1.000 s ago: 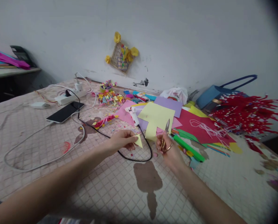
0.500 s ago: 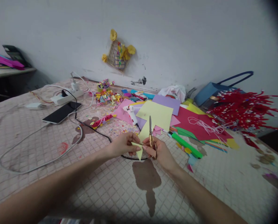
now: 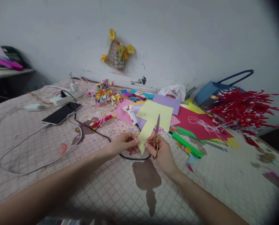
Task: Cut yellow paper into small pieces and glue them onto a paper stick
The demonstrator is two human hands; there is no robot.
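Observation:
Between my hands is a pale yellow paper strip [image 3: 146, 132], its pointed lower end hanging over the table. My left hand [image 3: 126, 143] pinches the strip's left edge between thumb and fingers. My right hand [image 3: 160, 150] keeps gold-handled scissors [image 3: 157, 131] in its grip, blades pointing up and away, while its thumb and fingertip touch the strip's right edge. Just beyond lies a larger pale yellow sheet [image 3: 157, 111] on top of purple and pink paper. A white glue gun [image 3: 130, 114] rests left of that sheet.
A black cable [image 3: 99, 133] runs under my hands. On the left are a phone [image 3: 61, 113] and a power strip [image 3: 66, 98]. To the right lie a green marker [image 3: 186, 145], red paper [image 3: 191, 123], white string [image 3: 207, 125] and a red tinsel-like bundle [image 3: 237, 106].
The scissors have tilted to the right in my right hand. The strip's lower end, folded across my fingers before, now hangs flatter, and my left fingers have shifted on it.

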